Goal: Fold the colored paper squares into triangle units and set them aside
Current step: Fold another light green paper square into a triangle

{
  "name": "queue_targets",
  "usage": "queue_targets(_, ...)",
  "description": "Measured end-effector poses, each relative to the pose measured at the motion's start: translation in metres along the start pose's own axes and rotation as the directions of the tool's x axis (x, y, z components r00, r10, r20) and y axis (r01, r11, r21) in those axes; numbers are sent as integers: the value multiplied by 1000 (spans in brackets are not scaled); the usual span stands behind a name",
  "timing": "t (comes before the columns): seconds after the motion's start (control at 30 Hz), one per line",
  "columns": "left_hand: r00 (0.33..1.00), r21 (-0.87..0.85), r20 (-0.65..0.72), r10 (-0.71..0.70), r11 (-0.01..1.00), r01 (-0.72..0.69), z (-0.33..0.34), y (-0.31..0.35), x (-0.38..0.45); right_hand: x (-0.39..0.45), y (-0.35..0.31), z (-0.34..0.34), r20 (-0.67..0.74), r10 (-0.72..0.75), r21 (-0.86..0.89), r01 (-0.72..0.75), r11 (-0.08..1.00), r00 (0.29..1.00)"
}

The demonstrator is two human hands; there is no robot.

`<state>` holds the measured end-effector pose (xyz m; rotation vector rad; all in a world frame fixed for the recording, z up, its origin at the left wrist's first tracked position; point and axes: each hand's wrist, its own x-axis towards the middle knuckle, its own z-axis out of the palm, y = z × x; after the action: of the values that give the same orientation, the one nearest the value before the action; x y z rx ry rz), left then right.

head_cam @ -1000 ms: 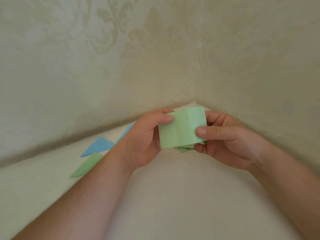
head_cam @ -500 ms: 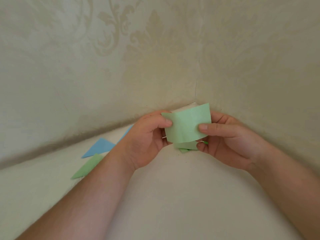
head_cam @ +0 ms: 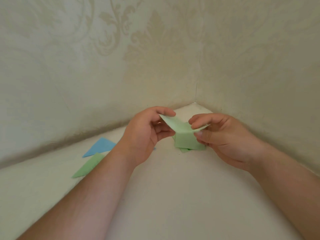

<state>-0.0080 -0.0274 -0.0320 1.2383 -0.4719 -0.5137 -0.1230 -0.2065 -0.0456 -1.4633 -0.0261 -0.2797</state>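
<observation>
I hold a light green paper (head_cam: 178, 125) in the air between both hands, tilted nearly flat. My left hand (head_cam: 147, 134) pinches its left corner between thumb and forefinger. My right hand (head_cam: 223, 137) pinches its right edge. Below it, on the white surface (head_cam: 173, 196), lies a small stack of green paper squares (head_cam: 187, 143). A folded blue triangle (head_cam: 100, 147) and a folded green triangle (head_cam: 88, 166) lie to the left, partly behind my left forearm.
Patterned cream walls (head_cam: 103, 66) meet in a corner just behind my hands and close in the surface at the back and on the right. The stack sits close to that corner.
The green paper faced me upright a second ago. It has since been tipped back to lie nearly flat, which uncovers the stack beneath. Both hands kept their grip.
</observation>
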Motion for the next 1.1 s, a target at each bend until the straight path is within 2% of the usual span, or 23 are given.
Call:
queue_targets(0.1, 1000, -59, -7, -18, 998, 17, 1, 2, 0, 0, 1, 2, 10, -57, -190, 58, 980, 998)
queue_targets(0.23, 993, 127, -78, 86, 989, -75, 3, -1, 1, -1, 3, 2, -7, -57, -294, 53, 954, 998)
queue_targets(0.3, 992, 144, -76, 97, 986, -85, 3, -3, 0, 0, 5, 1, -32, -48, -298, 36, 954, 998)
queue_targets(0.47, 994, 129, -62, 93, 988, -85, 4, -2, 0, 1, 4, 1, -48, -18, -250, 5, 968, 999)
queue_targets(0.77, 995, 171, 52, 82, 981, -90, 3, -4, -2, -2, -3, 5, -42, -25, -222, 15, 975, 999)
queue_targets(0.93, 996, 157, 84, 18, 987, -31, 6, -7, -3, 1, -4, 3, -137, 19, -54, -27, 998, 990)
queue_targets(1.1, 992, 161, 128, -12, 987, -9, 7, -7, -4, 1, -6, 4, -165, 59, -45, -68, 997, 984)
